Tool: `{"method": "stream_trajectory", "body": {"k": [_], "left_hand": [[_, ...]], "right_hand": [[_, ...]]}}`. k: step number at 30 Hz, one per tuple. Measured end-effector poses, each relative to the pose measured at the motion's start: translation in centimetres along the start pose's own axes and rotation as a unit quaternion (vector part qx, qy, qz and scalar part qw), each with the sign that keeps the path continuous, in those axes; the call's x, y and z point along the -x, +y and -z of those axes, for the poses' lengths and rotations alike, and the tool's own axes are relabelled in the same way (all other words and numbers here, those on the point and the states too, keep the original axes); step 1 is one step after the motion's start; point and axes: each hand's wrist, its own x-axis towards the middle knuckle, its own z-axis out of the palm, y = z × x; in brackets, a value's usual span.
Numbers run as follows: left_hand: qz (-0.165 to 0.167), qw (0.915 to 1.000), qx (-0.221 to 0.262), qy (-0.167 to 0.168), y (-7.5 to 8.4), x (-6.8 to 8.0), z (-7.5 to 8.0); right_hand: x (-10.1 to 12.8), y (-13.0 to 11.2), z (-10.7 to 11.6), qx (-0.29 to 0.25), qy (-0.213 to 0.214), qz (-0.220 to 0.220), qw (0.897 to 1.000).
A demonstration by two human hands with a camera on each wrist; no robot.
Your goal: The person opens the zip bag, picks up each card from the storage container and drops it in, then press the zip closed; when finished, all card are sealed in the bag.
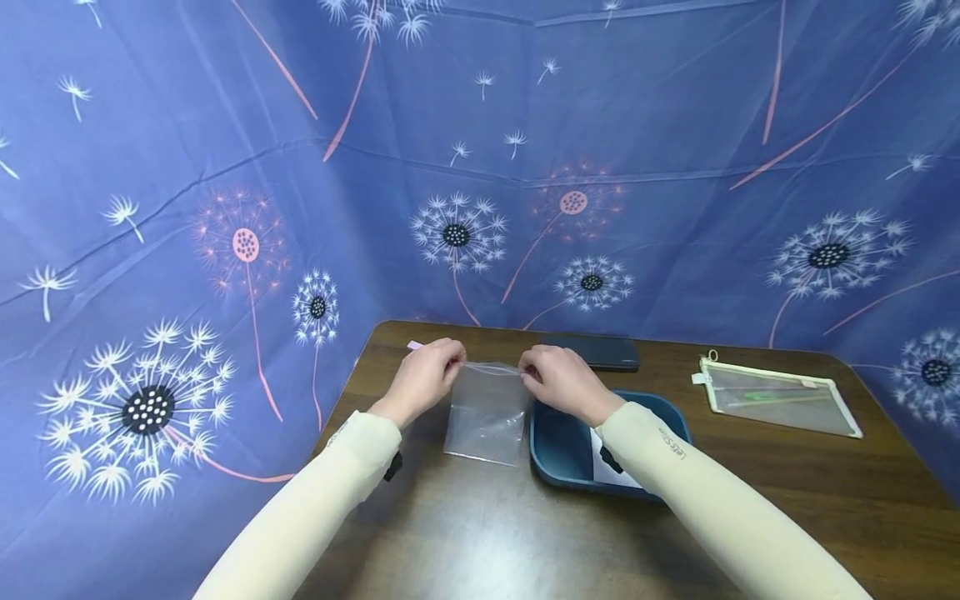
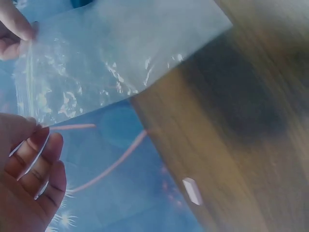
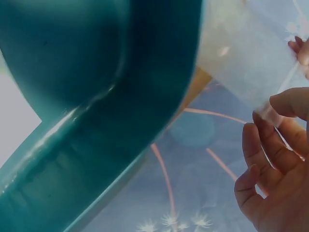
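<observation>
A clear zip-lock bag (image 1: 487,417) hangs between my two hands, its zip edge at the top. My left hand (image 1: 426,372) pinches one top corner between thumb and forefinger. At the opposite corner my right hand (image 1: 566,379) pinches the same edge. In the left wrist view the bag (image 2: 106,58) looks flat, with creases that catch the light; nothing shows inside it. My left hand (image 2: 34,169) has its other fingers loosely bent. The right wrist view shows my right hand (image 3: 275,164) holding its corner beside the blue tray's wall.
A blue tray (image 1: 551,475) with a white sheet (image 1: 606,468) in it stands under my right forearm. Behind it lies a dark flat case (image 1: 592,352). A mesh zip pouch (image 1: 783,400) lies to the right. A small pale pink block (image 2: 192,191) sits near the table's edge.
</observation>
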Motion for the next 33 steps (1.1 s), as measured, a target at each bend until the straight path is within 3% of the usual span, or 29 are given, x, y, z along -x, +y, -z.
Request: {"method": "stream_trajectory", "body": {"k": [6,11,14,18,22,26,33], "left_hand": [[-0.02,0.9986,0.036,0.034,1.7,0.0,1.0],[-0.016,0.9937,0.076,0.081,3.1,-0.2,1.6],[0.007,0.988,0.11,0.108,3.9,-0.1,1.9],[0.077,0.974,0.171,0.127,5.1,0.3,1.9],[0.142,0.9553,0.244,0.087,6.3,0.5,1.6],[0.173,0.9373,0.302,0.019,7.1,0.5,1.0],[0.187,0.9321,0.31,-0.005,7.4,0.2,0.3]], "right_hand": [[0.7,-1.4,0.3,-0.012,0.033,0.018,0.999],[1.3,-2.7,1.1,-0.016,0.078,0.033,0.996],[1.8,-3.5,1.5,-0.018,0.118,0.044,0.992],[2.2,-4.2,1.5,-0.006,0.167,0.055,0.984],[2.5,-4.6,1.1,0.013,0.195,0.049,0.979],[2.8,-4.7,0.7,0.017,0.206,0.038,0.978],[2.9,-4.9,0.5,0.007,0.207,0.027,0.978]]}}
